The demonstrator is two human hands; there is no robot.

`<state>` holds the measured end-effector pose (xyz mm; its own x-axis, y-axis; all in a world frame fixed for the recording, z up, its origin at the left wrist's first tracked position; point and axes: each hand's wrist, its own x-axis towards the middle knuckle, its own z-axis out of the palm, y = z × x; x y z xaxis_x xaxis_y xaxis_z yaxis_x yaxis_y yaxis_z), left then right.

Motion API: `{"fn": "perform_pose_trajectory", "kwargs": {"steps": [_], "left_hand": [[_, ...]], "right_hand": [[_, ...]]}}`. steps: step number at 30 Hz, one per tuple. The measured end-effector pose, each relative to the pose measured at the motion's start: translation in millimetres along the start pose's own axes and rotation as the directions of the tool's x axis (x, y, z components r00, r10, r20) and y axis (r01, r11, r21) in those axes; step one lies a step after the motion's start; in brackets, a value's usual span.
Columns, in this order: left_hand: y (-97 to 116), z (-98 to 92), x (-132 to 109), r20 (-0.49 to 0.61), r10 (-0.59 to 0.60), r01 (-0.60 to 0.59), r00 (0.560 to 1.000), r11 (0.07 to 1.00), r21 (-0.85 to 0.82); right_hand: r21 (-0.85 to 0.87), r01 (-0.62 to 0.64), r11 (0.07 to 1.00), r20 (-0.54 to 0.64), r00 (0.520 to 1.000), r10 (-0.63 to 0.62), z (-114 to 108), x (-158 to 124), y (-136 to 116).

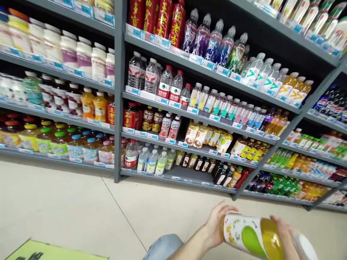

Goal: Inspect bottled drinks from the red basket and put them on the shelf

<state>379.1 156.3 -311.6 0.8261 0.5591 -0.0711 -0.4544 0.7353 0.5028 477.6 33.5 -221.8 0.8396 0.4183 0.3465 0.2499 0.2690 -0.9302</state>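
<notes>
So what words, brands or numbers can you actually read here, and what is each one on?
"王老吉": tall red bottles, upper row.
"加多": red bottle to their left; the rest is unclear.
"加多": red pack, lower down.
"pepsi", apparently: dark blue bottles, far right.
Too small or blurred: the price tags, the held bottle.
Cut off: the yellow-green panel.

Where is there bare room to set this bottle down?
Bottom shelf: bare patch before the small bottles, between white-capped bottles and dark bottles. Floor is bare between that shelf and the left hand. Lower left shelf: crowded.
</notes>
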Motion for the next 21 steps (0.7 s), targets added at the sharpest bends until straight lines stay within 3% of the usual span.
{"fn": "perform_pose_trajectory", "kwargs": {"steps": [3,6,8,11,13,16,21], "left_hand": [[4.1,-12.8,-5.4,-0.127,0.088,-0.11,0.988,0.979,-0.174],[17.0,-15.5,-12.4,-0.157,0.029,-0.056,0.987,0.984,-0.171],[23.5,-17.4,-19.5,-0.175,-0.03,-0.003,0.984,0.983,-0.182],[30.9,-23.3,-30.3,-0.236,-0.058,0.012,0.97,0.981,-0.191],[35.5,-26.9,-37.4,-0.26,-0.077,0.039,0.963,0.988,-0.147],[42.2,-27.2,-46.8,-0.298,-0.117,0.114,0.948,0.993,-0.026],[49.0,-19.9,-46.7,-0.282,-0.259,0.315,0.924,0.933,0.176]], "right_hand": [[0.125,-0.172,0.977,-0.048,0.983,0.179,42.6,20.4,-18.0],[0.24,-0.379,0.894,0.035,0.924,0.382,74.2,44.0,-19.4],[0.23,-0.44,0.868,0.199,0.894,0.401,86.4,53.7,-8.0],[0.341,-0.446,0.828,0.381,0.87,0.312,93.2,47.9,22.4],[0.483,-0.438,0.758,0.368,0.887,0.278,91.7,32.8,41.2],[0.608,-0.401,0.685,0.256,0.916,0.31,86.4,11.4,53.7],[0.667,-0.405,0.625,0.166,0.899,0.406,83.0,17.7,54.5]]}}
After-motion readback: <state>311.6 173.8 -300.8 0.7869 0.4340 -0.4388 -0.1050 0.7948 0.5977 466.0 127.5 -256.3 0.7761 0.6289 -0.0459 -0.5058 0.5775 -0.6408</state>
